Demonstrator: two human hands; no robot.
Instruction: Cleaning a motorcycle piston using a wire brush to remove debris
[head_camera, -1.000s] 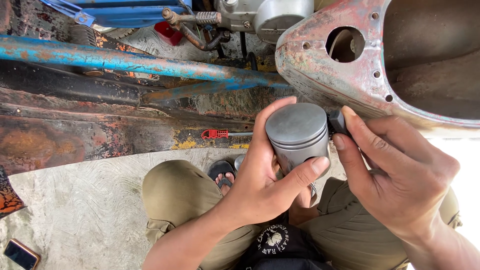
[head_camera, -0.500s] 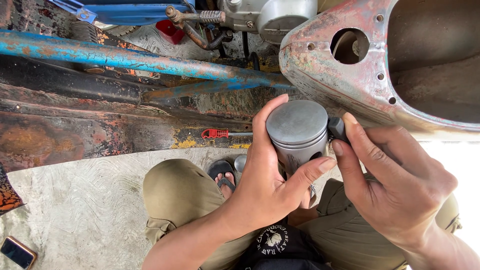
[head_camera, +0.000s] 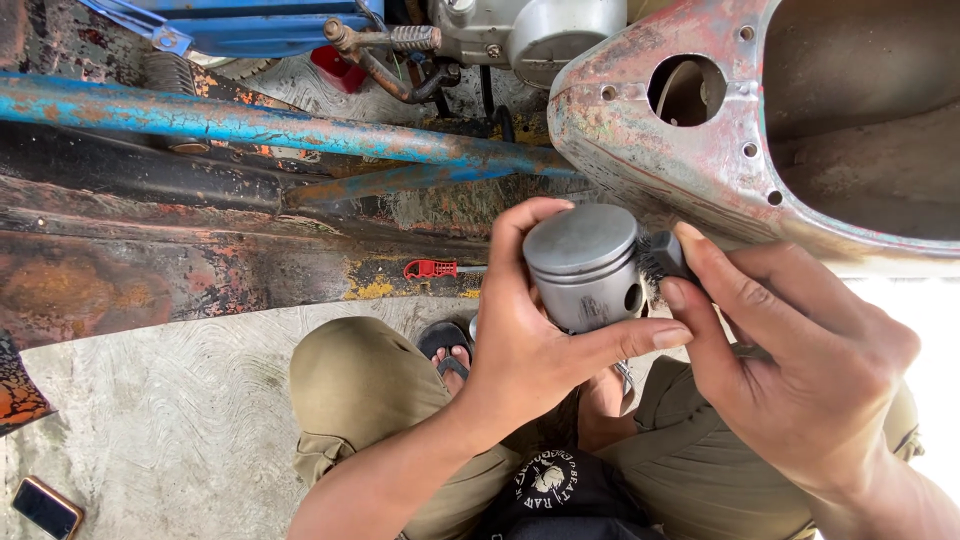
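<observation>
We are looking straight down at the left hand (head_camera: 520, 345), and it is wrapping snugly around a grey metal piston (head_camera: 585, 265), thumb curling under the skirt and fingers pressing the far side, so the piston is sitting upright with its flat crown facing up at us. The right hand (head_camera: 800, 370) is closing its fingertips on a small dark brush (head_camera: 662, 258), and we are seeing its bristles pressing against the side of the piston just beside the round pin hole. The piston is hanging above the lap, over the knees in olive trousers (head_camera: 360, 400), and a sandalled foot (head_camera: 447, 350) is peeking out just below the left hand. Moving outward, a red-handled screwdriver (head_camera: 432, 268) is lying on the rusty metal floor panel (head_camera: 150, 270) just left of the hands. Behind it a chipped blue tube (head_camera: 250, 122) is running across the view. To the upper right a worn, rusted scooter body shell (head_camera: 680, 170) with a round opening is sitting close to the right hand. A grey engine cover (head_camera: 565, 30) is showing at the top edge. Down in the lower left corner a phone (head_camera: 45, 508) is lying on the concrete, well apart from the hands.
</observation>
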